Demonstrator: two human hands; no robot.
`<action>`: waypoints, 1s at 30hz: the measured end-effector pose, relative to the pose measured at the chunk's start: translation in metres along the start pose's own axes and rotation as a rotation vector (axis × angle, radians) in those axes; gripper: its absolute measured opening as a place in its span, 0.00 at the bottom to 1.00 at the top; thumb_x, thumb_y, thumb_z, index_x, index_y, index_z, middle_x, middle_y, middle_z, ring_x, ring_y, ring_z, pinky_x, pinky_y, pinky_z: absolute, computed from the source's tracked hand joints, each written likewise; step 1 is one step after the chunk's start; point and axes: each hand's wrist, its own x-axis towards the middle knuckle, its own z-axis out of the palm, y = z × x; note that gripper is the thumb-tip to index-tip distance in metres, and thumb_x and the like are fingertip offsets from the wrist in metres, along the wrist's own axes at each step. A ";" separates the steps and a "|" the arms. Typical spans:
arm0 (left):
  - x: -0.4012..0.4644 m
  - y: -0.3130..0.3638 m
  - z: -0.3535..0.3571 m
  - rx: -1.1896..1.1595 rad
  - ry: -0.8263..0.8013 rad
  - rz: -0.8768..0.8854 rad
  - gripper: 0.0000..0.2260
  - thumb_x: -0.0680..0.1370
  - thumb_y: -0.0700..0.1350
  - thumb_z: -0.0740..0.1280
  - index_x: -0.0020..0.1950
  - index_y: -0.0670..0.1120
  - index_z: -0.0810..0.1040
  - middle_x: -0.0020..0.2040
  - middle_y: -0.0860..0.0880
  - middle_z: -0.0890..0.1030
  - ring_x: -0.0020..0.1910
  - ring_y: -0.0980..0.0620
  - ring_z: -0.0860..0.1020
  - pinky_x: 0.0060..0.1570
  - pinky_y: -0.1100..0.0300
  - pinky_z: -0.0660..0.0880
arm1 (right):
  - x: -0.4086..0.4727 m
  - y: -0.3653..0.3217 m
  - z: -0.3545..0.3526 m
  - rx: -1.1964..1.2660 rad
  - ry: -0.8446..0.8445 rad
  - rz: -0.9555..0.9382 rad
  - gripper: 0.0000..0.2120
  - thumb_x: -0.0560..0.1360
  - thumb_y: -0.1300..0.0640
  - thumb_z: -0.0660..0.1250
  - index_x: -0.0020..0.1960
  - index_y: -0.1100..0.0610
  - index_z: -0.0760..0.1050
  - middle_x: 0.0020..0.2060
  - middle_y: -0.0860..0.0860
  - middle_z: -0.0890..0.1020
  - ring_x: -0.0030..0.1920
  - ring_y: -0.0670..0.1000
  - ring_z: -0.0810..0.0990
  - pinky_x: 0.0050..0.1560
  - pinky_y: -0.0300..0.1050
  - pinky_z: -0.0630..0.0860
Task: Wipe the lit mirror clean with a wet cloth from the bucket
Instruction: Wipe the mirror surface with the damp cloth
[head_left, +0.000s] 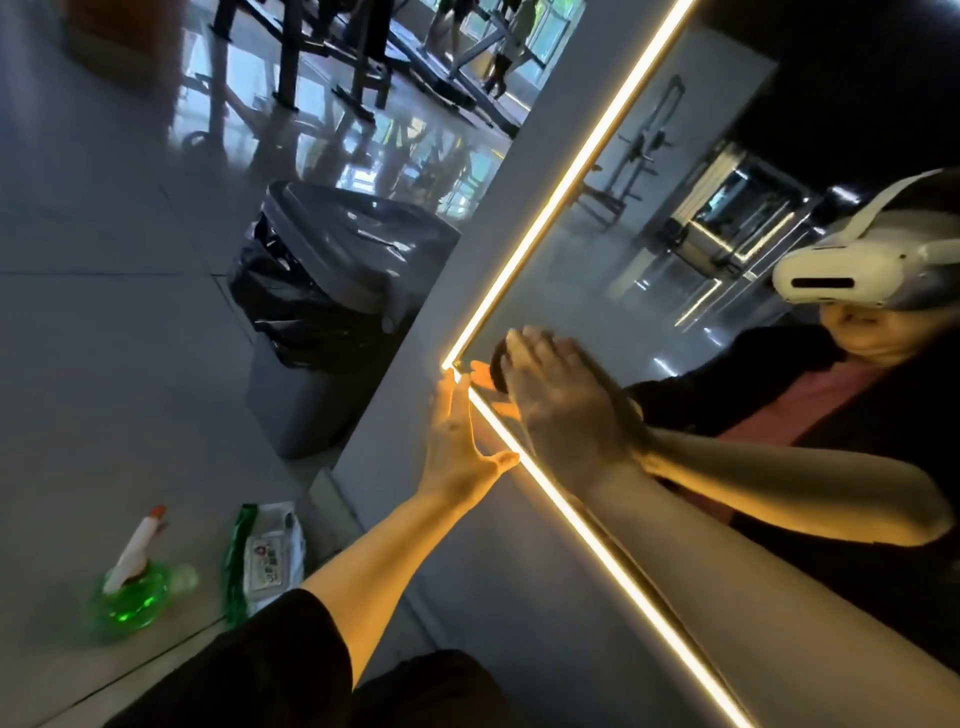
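Observation:
The lit mirror (649, 270) leans at the right, its glowing LED edge (566, 171) meeting a bright corner in mid-frame. My right hand (561, 400) lies flat on a dark cloth (500, 364) and presses it against the glass just inside that corner. My left hand (457, 431) rests with straight fingers on the grey frame (415, 415) beside the corner, its thumb reaching towards the light strip. The glass reflects my arm and upper body. No bucket is in view.
A grey bin (311, 405) lined with a black bag stands on the floor left of the mirror. A green spray bottle (135, 587) and a pack of wipes (267, 556) lie on the tiled floor at lower left. Gym machines stand far behind.

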 end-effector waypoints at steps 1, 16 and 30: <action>-0.001 0.004 0.003 0.005 0.015 0.029 0.48 0.67 0.45 0.80 0.79 0.45 0.55 0.79 0.45 0.55 0.78 0.47 0.54 0.71 0.62 0.53 | -0.016 -0.005 0.003 0.018 -0.032 -0.067 0.23 0.80 0.60 0.50 0.69 0.63 0.74 0.67 0.60 0.76 0.69 0.62 0.73 0.73 0.56 0.61; -0.025 0.066 0.019 0.220 -0.117 0.329 0.54 0.69 0.49 0.79 0.80 0.55 0.41 0.81 0.54 0.43 0.79 0.49 0.51 0.72 0.52 0.62 | -0.092 0.074 -0.070 -0.067 -0.095 -0.035 0.24 0.80 0.59 0.48 0.69 0.62 0.74 0.69 0.63 0.73 0.70 0.63 0.71 0.72 0.59 0.65; -0.021 0.117 0.024 0.316 -0.091 0.376 0.50 0.72 0.55 0.75 0.81 0.48 0.44 0.81 0.47 0.40 0.78 0.48 0.36 0.78 0.47 0.45 | -0.103 0.155 -0.114 -0.149 0.038 0.235 0.23 0.79 0.64 0.55 0.74 0.63 0.67 0.73 0.63 0.68 0.74 0.62 0.64 0.77 0.58 0.55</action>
